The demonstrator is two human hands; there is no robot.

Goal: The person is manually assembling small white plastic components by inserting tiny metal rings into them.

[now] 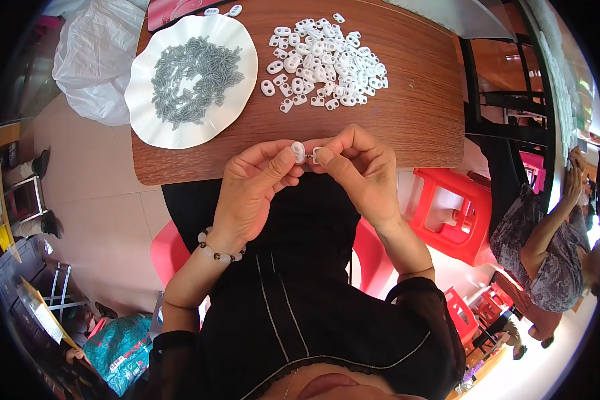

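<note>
Just off the table's near edge, my left hand (pixel 257 177) pinches a white oval plastic cord-lock piece (pixel 298 151) between thumb and fingers. A second, smaller white cord-lock piece (pixel 317 155) is gripped by the thumb and index finger of my right hand (pixel 361 167). Between the two parts shows a thin metal spring (pixel 307 156), lying in line with them. Beyond my hands, many loose white two-hole pieces (pixel 340 63) are heaped on the wooden table (pixel 420 100). To their left, a white wavy-rimmed plate (pixel 243 87) bears a pile of small grey springs (pixel 193 73).
A pink tray-like object (pixel 173 12) and a couple of loose white pieces (pixel 235 10) lie behind the plate. A white plastic bag (pixel 93 67) stands left of the table. Red stools (pixel 453 227) are at the right, where another person (pixel 547 247) sits at a table.
</note>
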